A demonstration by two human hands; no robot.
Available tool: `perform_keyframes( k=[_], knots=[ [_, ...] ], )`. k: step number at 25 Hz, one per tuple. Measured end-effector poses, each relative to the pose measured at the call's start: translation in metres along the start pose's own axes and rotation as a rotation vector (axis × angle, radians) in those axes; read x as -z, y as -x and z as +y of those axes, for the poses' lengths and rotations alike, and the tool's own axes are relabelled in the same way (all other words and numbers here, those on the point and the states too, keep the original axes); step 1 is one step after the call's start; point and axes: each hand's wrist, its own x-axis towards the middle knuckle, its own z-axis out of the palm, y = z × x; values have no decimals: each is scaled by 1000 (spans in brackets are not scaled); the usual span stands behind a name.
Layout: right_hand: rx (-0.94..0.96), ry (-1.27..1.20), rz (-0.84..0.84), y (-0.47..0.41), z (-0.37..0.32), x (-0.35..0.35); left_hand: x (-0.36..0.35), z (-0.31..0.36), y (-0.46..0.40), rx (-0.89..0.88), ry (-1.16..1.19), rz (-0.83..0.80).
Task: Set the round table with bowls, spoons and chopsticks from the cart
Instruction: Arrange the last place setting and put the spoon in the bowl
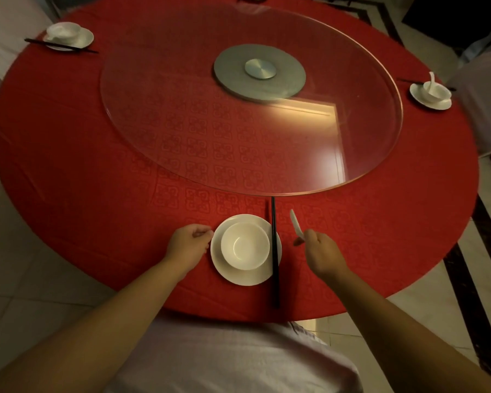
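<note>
Spoon [296,223] pinched in right hand [322,254], held above the table [96,165] just right of the chopsticks [274,251]. Left hand [188,245] loosely curled, holding nothing, fingertips at the plate [240,275] rim. Bowl [245,245] sits on the plate, no spoon in it yet; chopsticks lie across the plate's right edge. Risk: spoon hand crossing to the bowl could clip the chopsticks and roll them off the plate. Left hand could nudge the plate off position.
</note>
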Motion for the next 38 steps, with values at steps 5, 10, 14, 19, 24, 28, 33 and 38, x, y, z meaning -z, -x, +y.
perform_keyframes(
  k=[5,10,14,19,24,28,33,38],
  knots=[
    [215,212,-164,-3,-17,-12,-6,2,2,45,71,-21],
    [203,218,-179,-2,-24,-33,-9,1,8,1,12,-23],
    [176,234,-205,-2,-31,-45,-14,3,10,64,112,-98],
    [149,223,-167,-4,-35,-51,-21,5,12,102,166,-154],
    [140,202,-97,-6,-33,-51,-26,6,14,105,166,-166],
    [112,182,-62,-7,-29,-51,-27,8,15,99,156,-160],
    [57,103,-61,-7,-25,-51,-27,9,15,92,170,-133],
    [-22,-93,-21,-5,-24,-54,-26,9,15,81,182,-111]
  ],
)
